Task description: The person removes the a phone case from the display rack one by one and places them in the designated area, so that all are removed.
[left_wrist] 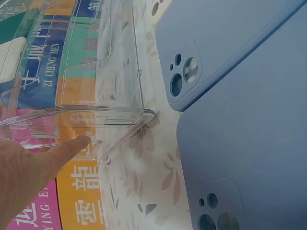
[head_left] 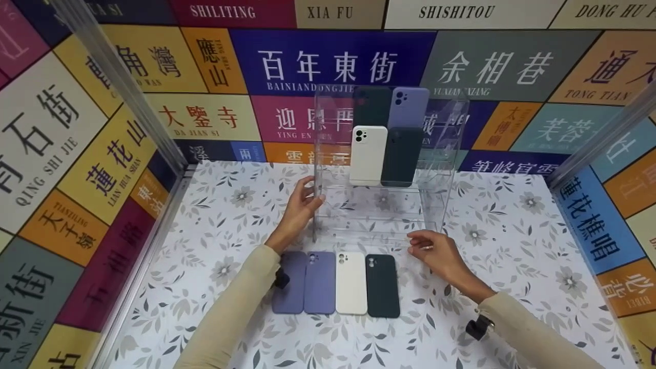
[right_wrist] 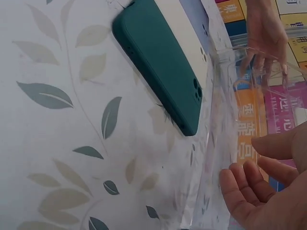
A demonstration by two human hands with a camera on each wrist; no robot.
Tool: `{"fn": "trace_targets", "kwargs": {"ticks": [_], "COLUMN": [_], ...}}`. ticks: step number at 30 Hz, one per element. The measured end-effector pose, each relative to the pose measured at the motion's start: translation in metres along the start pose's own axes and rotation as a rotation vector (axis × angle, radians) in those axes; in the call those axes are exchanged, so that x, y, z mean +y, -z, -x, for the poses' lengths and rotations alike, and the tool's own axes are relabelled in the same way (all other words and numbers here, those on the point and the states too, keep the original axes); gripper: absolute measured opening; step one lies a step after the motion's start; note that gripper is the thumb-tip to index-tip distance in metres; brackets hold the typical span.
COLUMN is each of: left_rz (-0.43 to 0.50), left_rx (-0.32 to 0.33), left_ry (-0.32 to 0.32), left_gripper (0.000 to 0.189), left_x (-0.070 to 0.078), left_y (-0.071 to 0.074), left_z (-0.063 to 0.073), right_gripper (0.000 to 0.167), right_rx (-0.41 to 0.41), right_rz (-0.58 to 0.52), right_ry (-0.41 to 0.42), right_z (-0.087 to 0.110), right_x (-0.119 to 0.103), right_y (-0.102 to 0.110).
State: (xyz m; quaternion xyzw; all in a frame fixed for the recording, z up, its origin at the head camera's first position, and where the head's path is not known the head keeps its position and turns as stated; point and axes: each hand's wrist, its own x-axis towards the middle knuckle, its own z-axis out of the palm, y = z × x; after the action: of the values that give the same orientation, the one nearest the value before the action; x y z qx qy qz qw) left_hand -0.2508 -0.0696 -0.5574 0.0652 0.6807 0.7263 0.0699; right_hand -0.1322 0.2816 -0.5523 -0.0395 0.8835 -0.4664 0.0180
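Note:
A clear acrylic display stand point(head_left: 369, 205) stands on the table, its front toward me. My left hand point(head_left: 301, 204) holds its left side panel, thumb on one side and fingers on the other; the thumb point(left_wrist: 62, 155) lies along the panel in the left wrist view. By the front right corner is my right hand point(head_left: 435, 252), fingers loosely bent and thumb apart, with nothing seen between them. Whether it touches the stand I cannot tell. On the stand, a white phone case point(head_left: 369, 154) and a dark green one point(head_left: 402, 156) lean below another dark green case point(head_left: 371, 105) and a lavender one point(head_left: 410, 106).
In front of the stand, phone cases lie in a row: a purple one point(head_left: 288, 284), a lavender one point(head_left: 320, 284), a white one point(head_left: 351, 284) and a dark green one point(head_left: 383, 287). A floral cloth point(head_left: 512, 266) covers the table. Printed panels point(head_left: 333, 56) wall it in.

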Motion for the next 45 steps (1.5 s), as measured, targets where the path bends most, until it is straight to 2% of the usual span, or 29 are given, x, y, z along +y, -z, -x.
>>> {"fn": "trace_targets", "kwargs": {"ticks": [6, 12, 24, 31, 45], "left_rz": [-0.017, -0.021, -0.027, -0.042, -0.04], "left_rx": [0.012, 0.016, 0.003, 0.005, 0.017], "left_ry": [-0.008, 0.015, 0.007, -0.02, -0.014], "left_gripper": [0.06, 0.061, 0.063, 0.059, 0.062], "left_x": [0.001, 0.0, 0.002, -0.001, -0.001], "left_y": [0.0, 0.001, 0.002, 0.003, 0.0], "left_z": [0.0, -0.002, -0.001, -0.002, -0.002], "right_gripper": [0.029, 0.028, 0.029, 0.031, 0.033], "right_rx": [0.045, 0.091, 0.112, 0.147, 0.207], "right_rz": [0.001, -0.014, 0.007, 0.074, 0.085], "right_ry": [0.024, 0.059, 0.111, 0.162, 0.232], "right_z": [-0.004, -0.009, -0.016, -0.025, -0.05], "right_x": [-0.006, -0.009, -0.017, -0.03, -0.062], "right_y": [0.015, 0.026, 0.052, 0.067, 0.09]}}
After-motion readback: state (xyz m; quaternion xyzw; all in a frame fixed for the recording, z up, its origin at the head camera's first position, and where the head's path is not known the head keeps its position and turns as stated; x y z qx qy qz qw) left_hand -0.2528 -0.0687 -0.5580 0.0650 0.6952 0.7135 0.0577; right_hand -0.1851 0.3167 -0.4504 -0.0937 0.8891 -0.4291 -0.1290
